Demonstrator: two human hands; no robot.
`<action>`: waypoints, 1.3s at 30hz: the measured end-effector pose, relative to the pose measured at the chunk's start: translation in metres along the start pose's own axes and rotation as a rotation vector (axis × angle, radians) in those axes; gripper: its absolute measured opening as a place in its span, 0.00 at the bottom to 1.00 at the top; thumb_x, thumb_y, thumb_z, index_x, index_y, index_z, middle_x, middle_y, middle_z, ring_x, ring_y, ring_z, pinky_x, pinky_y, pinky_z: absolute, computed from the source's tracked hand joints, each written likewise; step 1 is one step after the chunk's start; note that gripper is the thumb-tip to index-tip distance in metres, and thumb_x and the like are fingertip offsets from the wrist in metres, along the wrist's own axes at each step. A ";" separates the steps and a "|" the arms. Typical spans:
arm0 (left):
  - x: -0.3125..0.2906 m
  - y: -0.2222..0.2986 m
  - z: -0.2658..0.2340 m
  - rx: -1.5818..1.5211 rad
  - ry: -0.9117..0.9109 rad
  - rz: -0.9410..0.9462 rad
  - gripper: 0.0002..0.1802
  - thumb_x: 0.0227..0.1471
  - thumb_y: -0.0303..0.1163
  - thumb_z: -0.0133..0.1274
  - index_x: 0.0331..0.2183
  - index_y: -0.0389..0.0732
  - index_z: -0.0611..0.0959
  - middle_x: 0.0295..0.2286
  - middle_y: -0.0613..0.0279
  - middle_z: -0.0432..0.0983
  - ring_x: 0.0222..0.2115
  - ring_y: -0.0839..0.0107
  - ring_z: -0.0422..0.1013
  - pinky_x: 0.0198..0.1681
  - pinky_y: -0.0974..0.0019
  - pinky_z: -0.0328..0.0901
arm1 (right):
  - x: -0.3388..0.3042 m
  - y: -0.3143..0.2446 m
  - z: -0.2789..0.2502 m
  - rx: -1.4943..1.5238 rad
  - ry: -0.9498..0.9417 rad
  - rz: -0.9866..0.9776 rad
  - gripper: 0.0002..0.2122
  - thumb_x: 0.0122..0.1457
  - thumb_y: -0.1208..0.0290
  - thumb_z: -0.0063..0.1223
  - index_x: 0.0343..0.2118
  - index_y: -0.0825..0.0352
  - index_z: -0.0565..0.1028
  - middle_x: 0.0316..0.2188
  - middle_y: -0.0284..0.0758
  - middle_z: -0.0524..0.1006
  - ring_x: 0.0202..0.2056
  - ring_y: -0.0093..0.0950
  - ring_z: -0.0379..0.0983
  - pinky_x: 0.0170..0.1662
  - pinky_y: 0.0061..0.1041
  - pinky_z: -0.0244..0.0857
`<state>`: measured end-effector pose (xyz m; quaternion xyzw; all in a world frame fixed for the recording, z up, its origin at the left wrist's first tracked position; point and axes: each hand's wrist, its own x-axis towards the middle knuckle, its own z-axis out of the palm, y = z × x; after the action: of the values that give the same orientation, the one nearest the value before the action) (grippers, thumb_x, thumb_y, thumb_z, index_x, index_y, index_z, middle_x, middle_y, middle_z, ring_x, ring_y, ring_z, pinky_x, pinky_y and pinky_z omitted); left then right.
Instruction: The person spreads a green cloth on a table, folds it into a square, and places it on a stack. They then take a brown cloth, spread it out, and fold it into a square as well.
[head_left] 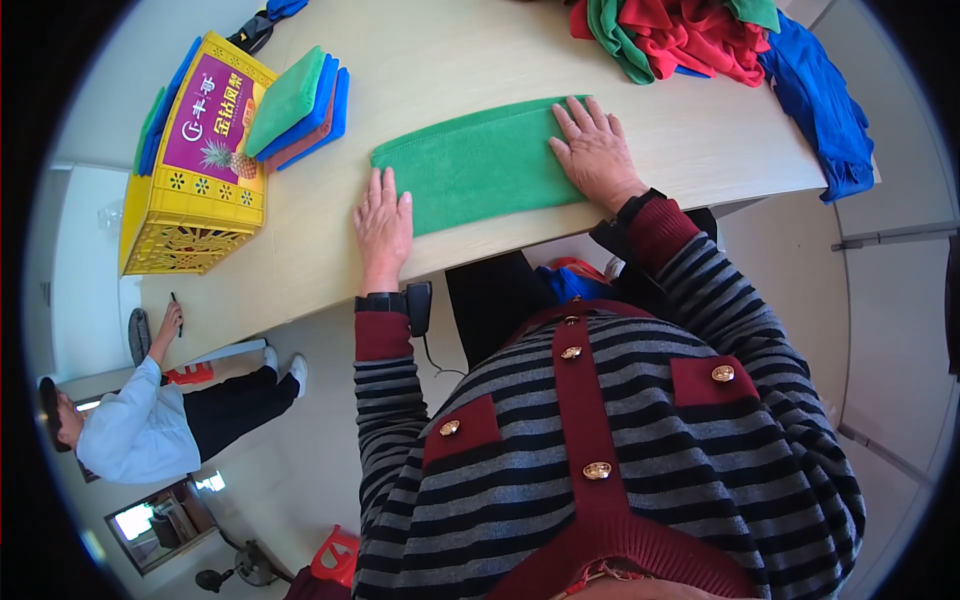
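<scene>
A green towel (480, 170), folded into a long flat strip, lies along the front edge of the table. My left hand (382, 225) rests flat at its left end, fingers stretched out and fingertips by the towel's edge. Across the right end, my right hand (598, 150) lies palm down with its fingers spread on the cloth. Neither hand grips anything.
On the left stands a yellow plastic crate (195, 225) with a purple panel. Beside it is a stack of folded green, blue and brownish cloths (300, 105). Red and green cloths (690, 40) are heaped far right; a blue cloth (825, 110) hangs over the edge. Another person (135, 420) stands left.
</scene>
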<state>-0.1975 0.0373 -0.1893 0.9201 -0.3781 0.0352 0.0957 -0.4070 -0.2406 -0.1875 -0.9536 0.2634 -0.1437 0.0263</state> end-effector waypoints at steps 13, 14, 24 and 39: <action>0.030 0.078 0.004 0.005 0.032 0.392 0.30 0.64 0.43 0.45 0.63 0.45 0.65 0.65 0.58 0.55 0.66 0.58 0.50 0.67 0.41 0.43 | 0.002 -0.074 -0.011 0.154 -0.076 -0.245 0.28 0.67 0.52 0.39 0.65 0.62 0.61 0.67 0.39 0.58 0.69 0.44 0.48 0.68 0.51 0.43; 0.032 0.081 0.008 0.002 0.027 0.395 0.30 0.64 0.43 0.45 0.63 0.45 0.65 0.65 0.59 0.55 0.66 0.58 0.50 0.67 0.42 0.43 | 0.004 -0.077 -0.006 0.162 -0.063 -0.253 0.28 0.67 0.51 0.39 0.65 0.62 0.62 0.67 0.39 0.58 0.69 0.43 0.48 0.68 0.51 0.42; 0.041 0.011 0.010 0.018 0.085 0.063 0.34 0.63 0.50 0.44 0.64 0.45 0.63 0.65 0.56 0.55 0.66 0.55 0.50 0.66 0.41 0.46 | 0.017 -0.029 0.010 0.065 0.076 -0.164 0.28 0.66 0.49 0.40 0.64 0.59 0.64 0.65 0.39 0.62 0.67 0.43 0.52 0.68 0.48 0.44; 0.015 0.028 -0.020 -0.231 0.095 -0.460 0.21 0.47 0.40 0.63 0.40 0.36 0.80 0.33 0.49 0.80 0.38 0.47 0.76 0.43 0.51 0.70 | -0.003 0.029 0.002 -0.039 -0.070 -0.025 0.27 0.67 0.53 0.40 0.66 0.59 0.60 0.68 0.37 0.57 0.68 0.41 0.49 0.67 0.46 0.45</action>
<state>-0.2064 0.0116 -0.1639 0.9623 -0.1553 0.0125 0.2231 -0.4227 -0.2639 -0.1938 -0.9615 0.2533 -0.1055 0.0150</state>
